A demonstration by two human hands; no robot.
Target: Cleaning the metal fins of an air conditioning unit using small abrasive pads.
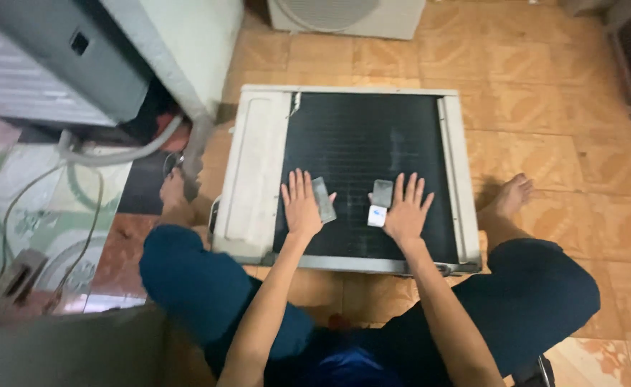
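Two flat grey pads on the dark fin grille [358, 136] of an air-conditioner outdoor unit [254, 179] lying face-up on tan floor tiles [545, 93]. Left pad [323, 199] under the thumb edge of left hand [301, 208], palm down, fingers spread and straight, pressing flat rather than gripping; likely held that way to keep the pad flush on the fins. Right pad [381, 193], with a small white-and-blue tag [377, 215] just below it, touching the thumb side of right hand [406, 211], also palm down, fingers splayed, nothing clenched. Whether thumbs pinch the pads: cannot tell. Both hands near the lower middle of the grille, well apart from its white side frames. Seated close, knees in dark blue trousers [186, 279] either side of the unit, bare foot [512, 197] out to the right, so the grille sits within easy reach between the legs. Another white unit [344, 14] at top, grey appliance casing [57, 64] upper left, grey hose [122, 154] and thin cables [21, 208] trailing over patterned tiles at left.
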